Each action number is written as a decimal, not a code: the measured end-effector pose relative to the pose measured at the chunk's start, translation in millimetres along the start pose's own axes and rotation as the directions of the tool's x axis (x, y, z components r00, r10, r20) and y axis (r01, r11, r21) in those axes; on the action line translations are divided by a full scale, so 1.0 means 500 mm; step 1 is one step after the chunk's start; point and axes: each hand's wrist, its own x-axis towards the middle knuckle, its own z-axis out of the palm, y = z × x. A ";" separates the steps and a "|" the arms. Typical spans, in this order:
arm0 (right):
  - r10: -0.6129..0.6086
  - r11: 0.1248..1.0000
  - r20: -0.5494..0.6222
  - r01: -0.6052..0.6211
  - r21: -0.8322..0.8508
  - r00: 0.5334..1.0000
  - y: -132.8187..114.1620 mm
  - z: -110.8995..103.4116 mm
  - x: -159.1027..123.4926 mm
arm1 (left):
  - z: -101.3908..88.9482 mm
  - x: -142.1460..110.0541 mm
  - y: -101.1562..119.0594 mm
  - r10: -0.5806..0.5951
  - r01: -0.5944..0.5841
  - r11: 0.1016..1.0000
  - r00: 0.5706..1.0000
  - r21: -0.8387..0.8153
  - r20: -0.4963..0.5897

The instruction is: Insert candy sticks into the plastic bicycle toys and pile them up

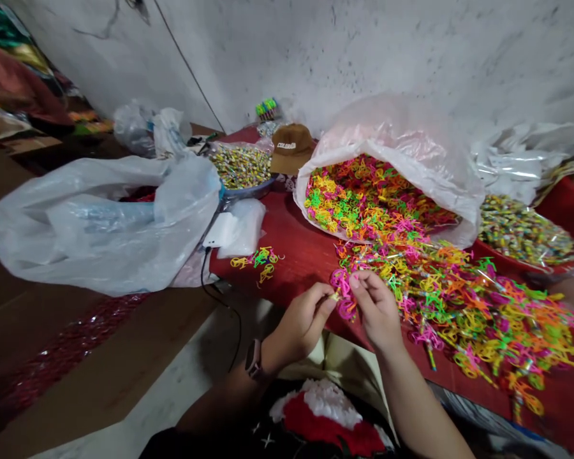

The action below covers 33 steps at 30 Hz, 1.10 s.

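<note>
In front of my chest, my left hand [306, 323] pinches a small pale-yellow piece [335, 296], mostly hidden by the fingers. Close beside it, my right hand [377, 312] is closed with thumb and fingertips on a bright pink plastic toy [347, 308] with thin loops, like a little bicycle. The toy hangs between both hands, above the table's front edge. To the right spreads a heap of similar pink, orange, yellow and green plastic toys [473, 299], several with printed tubes attached.
A large white bag [392, 121] spills toys onto the red table [296, 233]. Tubes fill a basin [243, 167] and a red container [523, 233]. Several loose toys [263, 258], a white phone-like object [220, 231], a brown cap [291, 150] and a plastic bag [90, 223] lie left; a person [23, 89] sits beyond.
</note>
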 end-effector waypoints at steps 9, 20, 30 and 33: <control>-0.005 0.999 0.026 0.006 -0.035 1.000 -0.039 0.036 0.011 | -0.029 0.003 0.025 0.228 -0.219 0.971 0.970 0.100 -0.091; 0.061 0.997 -0.083 -0.064 -0.035 0.995 -0.042 0.078 0.013 | -0.029 0.008 0.008 0.420 -0.365 0.893 0.886 0.262 -0.198; 0.049 0.996 -0.053 -0.053 -0.072 0.997 -0.036 0.092 0.045 | -0.051 0.023 0.002 0.413 -0.356 0.886 0.896 0.296 -0.159; 0.045 0.997 -0.062 -0.048 -0.062 0.997 -0.036 0.101 0.051 | -0.058 0.026 -0.001 0.412 -0.358 0.890 0.897 0.283 -0.162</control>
